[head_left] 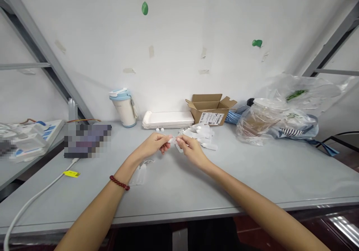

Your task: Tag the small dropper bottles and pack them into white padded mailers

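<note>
Over the middle of the table, my left hand (pixel 157 145) pinches a small white plastic piece (pixel 170 140) between thumb and fingers. Fingertip to fingertip with it, my right hand (pixel 193 150) is closed in a pinch at the piece's right end; the fingers hide most of it. Just behind the right hand lies a loose pile of white and translucent plastic pieces (pixel 202 132). Two small white round pieces (pixel 159 129) sit behind the left hand. Nearer me, beside the left wrist, are translucent plastic pieces (pixel 140 174) with a thin white loop.
Along the wall stand a blue-lidded tumbler (pixel 125 109), a stack of white trays (pixel 168 119) and an open cardboard box (pixel 210 112). Plastic bags with a lidded container (pixel 263 116) are at right. A blurred dark device (pixel 86 142) with a white cable (pixel 42 191) lies left.
</note>
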### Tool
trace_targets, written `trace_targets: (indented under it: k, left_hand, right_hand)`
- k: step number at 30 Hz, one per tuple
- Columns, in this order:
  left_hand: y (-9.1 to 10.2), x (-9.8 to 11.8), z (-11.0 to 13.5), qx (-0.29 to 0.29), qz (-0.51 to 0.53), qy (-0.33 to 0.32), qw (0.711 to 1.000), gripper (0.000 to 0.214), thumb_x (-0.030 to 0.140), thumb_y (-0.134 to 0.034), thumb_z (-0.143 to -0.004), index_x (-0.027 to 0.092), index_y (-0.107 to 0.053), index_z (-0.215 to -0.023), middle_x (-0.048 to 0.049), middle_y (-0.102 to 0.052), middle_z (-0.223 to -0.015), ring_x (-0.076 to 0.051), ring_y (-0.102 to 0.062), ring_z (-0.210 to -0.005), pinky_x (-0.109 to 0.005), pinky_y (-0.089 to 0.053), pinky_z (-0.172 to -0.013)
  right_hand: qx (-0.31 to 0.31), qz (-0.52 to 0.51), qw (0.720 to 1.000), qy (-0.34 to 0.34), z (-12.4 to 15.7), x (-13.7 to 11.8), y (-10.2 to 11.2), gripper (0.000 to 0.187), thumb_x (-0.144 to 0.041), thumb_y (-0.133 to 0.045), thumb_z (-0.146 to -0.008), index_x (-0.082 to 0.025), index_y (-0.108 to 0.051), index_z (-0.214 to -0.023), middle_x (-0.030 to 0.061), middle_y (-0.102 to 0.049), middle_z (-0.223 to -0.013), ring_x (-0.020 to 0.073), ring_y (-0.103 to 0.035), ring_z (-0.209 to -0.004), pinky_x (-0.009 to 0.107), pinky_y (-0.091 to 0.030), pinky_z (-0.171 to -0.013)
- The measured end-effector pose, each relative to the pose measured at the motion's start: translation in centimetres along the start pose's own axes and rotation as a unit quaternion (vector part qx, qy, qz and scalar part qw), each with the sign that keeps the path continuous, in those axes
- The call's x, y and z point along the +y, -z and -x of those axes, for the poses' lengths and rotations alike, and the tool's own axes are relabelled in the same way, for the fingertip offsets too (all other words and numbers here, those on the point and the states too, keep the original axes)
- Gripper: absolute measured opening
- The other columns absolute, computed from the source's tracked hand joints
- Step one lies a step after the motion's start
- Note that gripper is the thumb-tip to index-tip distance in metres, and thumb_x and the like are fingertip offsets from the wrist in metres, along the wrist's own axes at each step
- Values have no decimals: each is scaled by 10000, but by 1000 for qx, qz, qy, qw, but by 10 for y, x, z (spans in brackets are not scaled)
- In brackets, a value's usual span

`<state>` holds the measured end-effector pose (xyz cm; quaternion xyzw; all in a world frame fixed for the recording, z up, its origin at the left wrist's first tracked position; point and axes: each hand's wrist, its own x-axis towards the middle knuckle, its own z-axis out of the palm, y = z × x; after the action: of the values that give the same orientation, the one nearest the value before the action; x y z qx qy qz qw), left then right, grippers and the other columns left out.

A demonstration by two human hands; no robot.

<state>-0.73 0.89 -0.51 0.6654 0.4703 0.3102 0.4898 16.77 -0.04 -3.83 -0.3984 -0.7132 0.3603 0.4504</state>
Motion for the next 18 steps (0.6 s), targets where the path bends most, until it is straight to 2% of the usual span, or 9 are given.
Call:
trace_targets:
  k: [2, 5, 11, 14, 16, 18]
  left_hand:
    - [-1, 0, 0, 3, -17, -9, 1000, 428, 526, -574, -744, 134, -581, -571, -24, -580, -607, -114, -503, -537, -261, -440, -565]
    - [-2, 0, 1, -2, -51, -44, 998, 425, 517, -543, -773, 137, -586, -587, -31, -598, -627, -141, -557, -624, -265, -453, -636]
    - [-5, 0, 4, 7, -128, -102, 986, 386, 469, -485, -831, 150, -613, -654, -38, -635, -701, -164, -579, -718, -266, -451, -696]
    - [-6, 2, 4, 15, -151, -108, 983, 393, 467, -470, -840, 155, -620, -656, -38, -642, -698, -165, -577, -710, -263, -446, -685]
    - [-2, 1, 4, -3, -149, -102, 984, 392, 478, -477, -835, 156, -634, -678, -42, -658, -725, -168, -587, -729, -267, -451, -703]
    - [10, -3, 1, -28, -141, -83, 986, 381, 491, -497, -821, 159, -655, -722, -50, -677, -778, -174, -600, -760, -275, -458, -729]
  right_hand:
    - [-25, -42, 998, -33, -2, 4, 1, 358, -486, -424, -852, -189, -506, -670, -34, -399, -594, 106, -375, -549, 241, -304, -519]
    - [-48, -113, 989, -81, -4, 6, 2, 416, -573, -463, -794, -191, -442, -629, -46, -356, -588, 90, -344, -522, 233, -311, -474]
    - [-50, -185, 970, -147, -3, -2, 6, 474, -616, -546, -726, -198, -380, -574, -71, -295, -540, 64, -286, -477, 209, -270, -422]
    - [-76, -213, 957, -180, -3, -7, 9, 469, -596, -567, -729, -207, -349, -584, -86, -261, -522, 56, -225, -455, 200, -234, -403]
    - [-95, -214, 953, -190, -4, -7, 11, 460, -570, -547, -761, -213, -318, -582, -91, -250, -513, 54, -201, -441, 203, -247, -405]
    - [-82, -171, 968, -163, -7, -4, 13, 429, -526, -486, -816, -213, -319, -574, -82, -283, -510, 61, -240, -429, 217, -290, -426]
